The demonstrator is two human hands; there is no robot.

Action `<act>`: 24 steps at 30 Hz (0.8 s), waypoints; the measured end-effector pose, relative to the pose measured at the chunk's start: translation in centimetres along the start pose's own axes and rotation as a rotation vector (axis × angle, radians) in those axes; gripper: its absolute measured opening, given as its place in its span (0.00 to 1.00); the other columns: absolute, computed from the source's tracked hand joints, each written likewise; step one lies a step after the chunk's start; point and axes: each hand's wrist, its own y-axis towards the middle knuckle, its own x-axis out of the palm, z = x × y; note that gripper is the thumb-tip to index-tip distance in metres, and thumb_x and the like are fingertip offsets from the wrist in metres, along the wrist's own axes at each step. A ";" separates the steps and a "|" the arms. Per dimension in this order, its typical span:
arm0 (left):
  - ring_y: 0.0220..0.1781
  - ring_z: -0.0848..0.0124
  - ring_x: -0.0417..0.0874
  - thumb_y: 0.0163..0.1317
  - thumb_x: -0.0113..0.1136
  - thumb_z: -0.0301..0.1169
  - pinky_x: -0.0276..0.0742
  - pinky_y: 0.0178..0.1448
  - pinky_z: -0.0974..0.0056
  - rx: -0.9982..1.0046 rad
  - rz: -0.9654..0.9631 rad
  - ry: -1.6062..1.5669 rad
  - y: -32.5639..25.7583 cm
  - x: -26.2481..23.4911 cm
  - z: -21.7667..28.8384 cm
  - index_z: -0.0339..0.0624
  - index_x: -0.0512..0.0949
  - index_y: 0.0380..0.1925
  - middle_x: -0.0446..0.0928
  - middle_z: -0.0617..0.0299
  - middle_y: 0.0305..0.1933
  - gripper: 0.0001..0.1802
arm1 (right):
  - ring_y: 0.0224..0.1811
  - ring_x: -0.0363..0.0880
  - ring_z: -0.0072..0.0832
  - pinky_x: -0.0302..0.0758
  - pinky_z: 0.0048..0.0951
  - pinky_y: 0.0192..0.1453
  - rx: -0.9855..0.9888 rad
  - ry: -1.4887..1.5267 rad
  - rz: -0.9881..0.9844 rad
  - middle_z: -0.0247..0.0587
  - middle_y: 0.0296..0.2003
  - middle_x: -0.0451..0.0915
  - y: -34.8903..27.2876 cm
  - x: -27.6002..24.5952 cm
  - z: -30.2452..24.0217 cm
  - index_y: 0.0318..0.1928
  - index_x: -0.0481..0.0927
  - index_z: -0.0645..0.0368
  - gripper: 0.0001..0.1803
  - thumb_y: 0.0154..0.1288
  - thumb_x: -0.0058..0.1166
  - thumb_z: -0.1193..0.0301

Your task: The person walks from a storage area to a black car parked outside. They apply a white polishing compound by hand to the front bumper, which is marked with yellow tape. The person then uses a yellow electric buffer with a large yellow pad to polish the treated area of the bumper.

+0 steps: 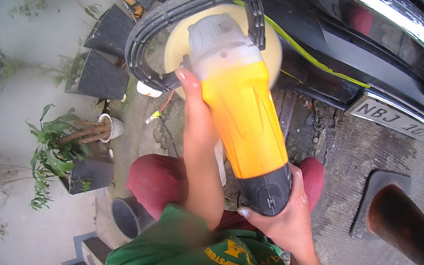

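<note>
A yellow polisher [244, 118] with a grey head and a black rear end is in front of me, held in both hands. Its black loop handle [154, 23] arches over the head at the upper left. The round cream pad [181, 44] has a smeared edge and faces a dark car bumper [325, 45]. My left hand [195, 96] grips the tool near the head and the lower end of the loop; most of its fingers are hidden underneath. My right hand [293, 212] wraps round the rear end. White smudges mark its fingers.
Yellow-green tape [312, 57] runs along the bumper, above a licence plate [403, 118]. Potted plants, including a white pot [114, 129], line the left side. A dark bucket [126, 218] sits by my knee. A brown post [402, 224] stands on the right.
</note>
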 end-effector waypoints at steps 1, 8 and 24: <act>0.55 0.59 0.78 0.66 0.31 0.67 0.74 0.59 0.54 -0.015 0.006 0.000 -1.0 0.0 -0.5 0.39 0.67 0.61 0.75 0.51 0.56 0.44 | 0.55 0.78 0.42 0.72 0.38 0.59 -0.008 0.011 -0.006 0.53 0.49 0.76 -0.5 -0.1 0.4 0.59 0.62 0.66 0.49 0.36 0.77 0.68; 0.54 0.59 0.79 0.67 0.32 0.67 0.75 0.58 0.54 0.001 0.051 -0.017 -0.1 -1.6 -1.1 0.39 0.68 0.60 0.76 0.51 0.55 0.43 | 0.46 0.81 0.54 0.78 0.41 0.49 -0.159 -0.076 -0.031 0.64 0.44 0.78 0.6 0.7 1.0 0.62 0.54 0.68 0.51 0.43 0.74 0.63; 0.52 0.59 0.80 0.67 0.34 0.65 0.76 0.56 0.54 0.092 0.089 0.017 11.0 -4.7 5.5 0.38 0.70 0.58 0.77 0.51 0.53 0.41 | 0.49 0.80 0.51 0.77 0.40 0.51 -0.149 -0.140 -0.150 0.63 0.45 0.78 9.4 6.6 -4.3 0.62 0.54 0.72 0.51 0.43 0.73 0.66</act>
